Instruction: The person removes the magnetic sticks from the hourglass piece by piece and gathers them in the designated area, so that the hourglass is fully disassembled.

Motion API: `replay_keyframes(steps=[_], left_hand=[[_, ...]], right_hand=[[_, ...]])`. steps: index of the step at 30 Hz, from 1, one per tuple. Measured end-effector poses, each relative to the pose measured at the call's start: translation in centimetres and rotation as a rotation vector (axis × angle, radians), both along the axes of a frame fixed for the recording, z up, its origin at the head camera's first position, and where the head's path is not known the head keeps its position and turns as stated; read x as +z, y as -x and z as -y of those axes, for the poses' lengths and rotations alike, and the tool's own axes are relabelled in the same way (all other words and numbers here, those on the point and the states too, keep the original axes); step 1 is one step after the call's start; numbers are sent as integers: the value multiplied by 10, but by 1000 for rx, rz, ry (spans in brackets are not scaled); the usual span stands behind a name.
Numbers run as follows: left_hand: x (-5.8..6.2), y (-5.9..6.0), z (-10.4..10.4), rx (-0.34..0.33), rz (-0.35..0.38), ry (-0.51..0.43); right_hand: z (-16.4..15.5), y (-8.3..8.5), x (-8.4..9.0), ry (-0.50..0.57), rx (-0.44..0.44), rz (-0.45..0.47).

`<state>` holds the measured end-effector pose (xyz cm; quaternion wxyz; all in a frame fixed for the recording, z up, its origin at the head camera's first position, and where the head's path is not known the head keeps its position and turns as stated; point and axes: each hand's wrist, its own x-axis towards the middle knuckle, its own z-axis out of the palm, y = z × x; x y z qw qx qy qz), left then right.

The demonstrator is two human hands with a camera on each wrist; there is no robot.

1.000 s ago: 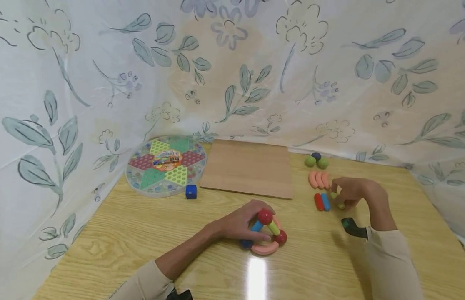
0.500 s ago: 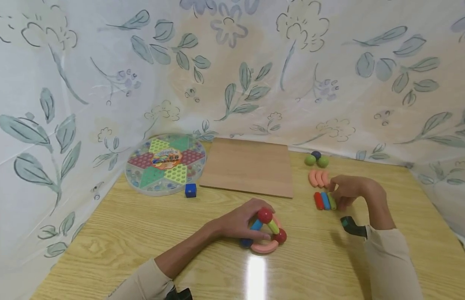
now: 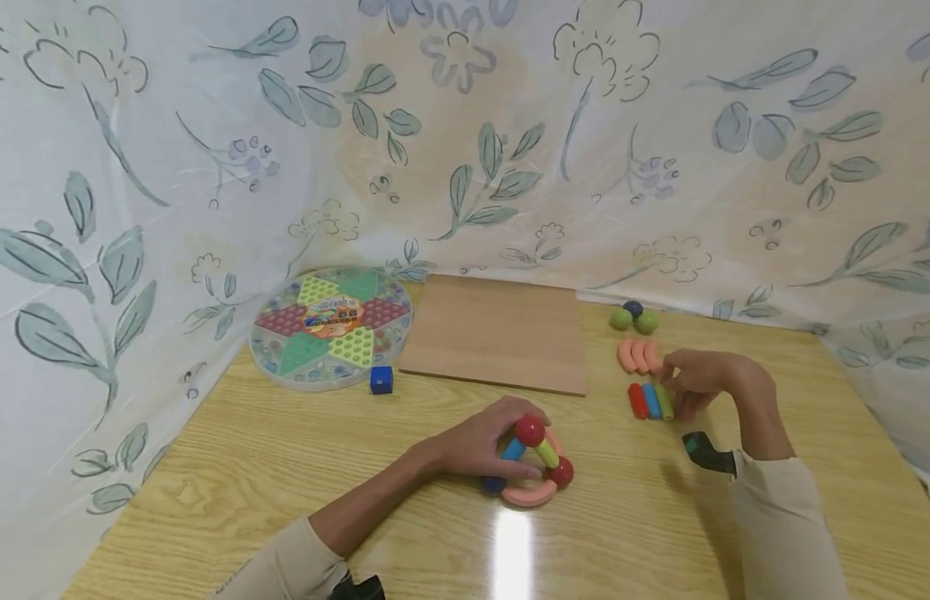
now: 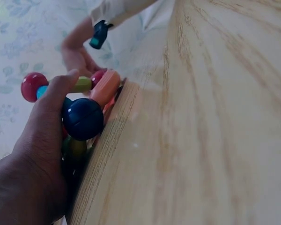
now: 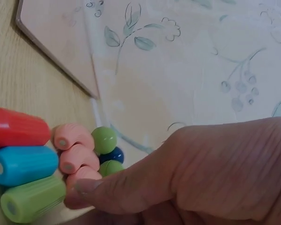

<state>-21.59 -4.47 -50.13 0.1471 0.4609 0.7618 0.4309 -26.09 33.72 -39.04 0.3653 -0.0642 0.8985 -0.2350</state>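
Three short rods, red (image 3: 637, 402), blue (image 3: 650, 401) and green (image 3: 663, 401), lie side by side on the wooden table (image 3: 285, 467), and the right hand (image 3: 701, 382) rests its curled fingertips against the green one, the thumb alongside it; whether it truly pinches the rod I cannot tell. They look like light, hard, smooth plastic with ribbed sides and rounded ends, likely to roll, so I would take one across its middle. Just beyond them lie three curved pink pieces (image 3: 636, 357) and a cluster of two green balls and a dark one (image 3: 633, 318). Nearer the front edge, the left hand (image 3: 476, 446) curls over a small toy frame (image 3: 536, 471) of rods and glossy balls on a pink curved base, holding it steady; its joints may well pull apart, so a low grip suits it. A thin flat board (image 3: 495, 333), a round game board (image 3: 330, 327) and a blue cube (image 3: 382, 380) sit further back.
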Motion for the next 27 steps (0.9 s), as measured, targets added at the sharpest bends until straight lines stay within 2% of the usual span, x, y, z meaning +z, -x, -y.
replay_keyframes(steps=[7,12,18,23,26,27], left_hand=[[0,-1,1,-10,-21,-11],[0,-2,2,9,-26,-6],[-2,-3,4,18,-25,1],[-3,-3,6,12,-28,5],[-1,-1,6,-21,27,-13],[-1,1,5,-52,50,-51]], right_hand=[[14,-9,26,-73,62,-54],[43,-15,48,32,138,-102],[89,-33,72,136,307,-254],[128,-55,73,192,527,-403],[146,-67,66,224,620,-429],[151,-70,64,228,638,-429]])
